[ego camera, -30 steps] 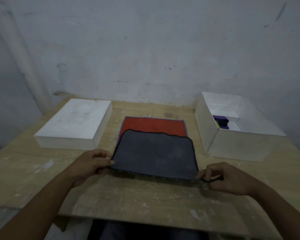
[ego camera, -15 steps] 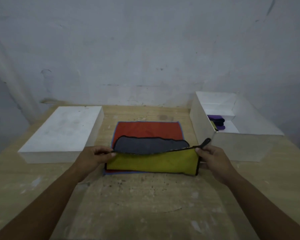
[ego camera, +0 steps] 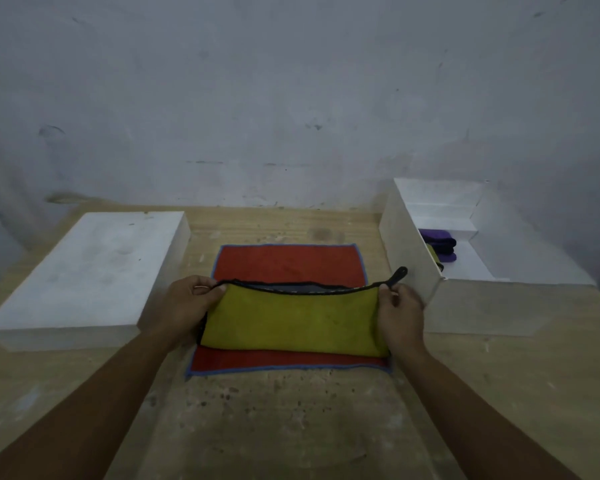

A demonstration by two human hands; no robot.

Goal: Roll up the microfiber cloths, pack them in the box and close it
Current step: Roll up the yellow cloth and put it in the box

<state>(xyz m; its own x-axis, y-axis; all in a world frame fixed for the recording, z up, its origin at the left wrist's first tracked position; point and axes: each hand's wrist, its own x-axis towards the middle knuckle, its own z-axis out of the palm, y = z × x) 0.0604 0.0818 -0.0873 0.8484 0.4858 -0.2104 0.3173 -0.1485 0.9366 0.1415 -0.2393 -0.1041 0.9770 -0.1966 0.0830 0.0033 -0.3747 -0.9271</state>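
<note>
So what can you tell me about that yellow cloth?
The yellow cloth looks soft and fuzzy, with black edging, a grey other side and a small black loop at its right corner. It is folded over and lies on the red cloth. The left hand and right hand pinch its top corners.

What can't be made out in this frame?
Head view:
count of rolled cloths in the box: hidden by its left wall
grey side of the yellow cloth: folded under, a strip shows
middle of the red cloth: covered by the yellow cloth
fingers of the left hand: behind the yellow cloth
</note>
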